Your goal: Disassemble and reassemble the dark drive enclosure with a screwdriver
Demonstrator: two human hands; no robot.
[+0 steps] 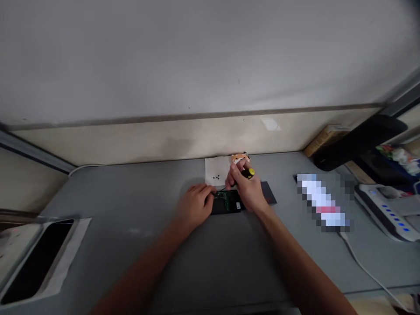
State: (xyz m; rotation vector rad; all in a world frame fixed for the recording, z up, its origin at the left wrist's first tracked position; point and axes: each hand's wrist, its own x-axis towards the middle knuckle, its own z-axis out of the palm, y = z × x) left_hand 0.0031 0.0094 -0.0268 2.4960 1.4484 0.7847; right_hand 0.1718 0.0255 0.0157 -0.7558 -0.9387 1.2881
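Note:
An opened black device [218, 208] with a bare green circuit board [223, 195] lies on the grey table; it looks like a phone. My left hand [198, 202] grips its left end, thumb and fingers closed at the edge. Above the board, my right hand [247, 188] is wrapped round a screwdriver [248, 173] with a black and yellow handle. The thin shaft slants left toward the board's upper left; its exact tip is hard to make out. Behind the device, small dark pieces like screws [216, 177] lie on a white paper [215, 167].
A dark flat piece [268, 193] lies right of the device, and an orange figured item [240, 157] sits by the wall. Farther right are a blurred lit phone [323, 203] with a cable, a power strip [390, 214] and a black cylinder [359, 142]. A black-screened phone [39, 260] rests at left.

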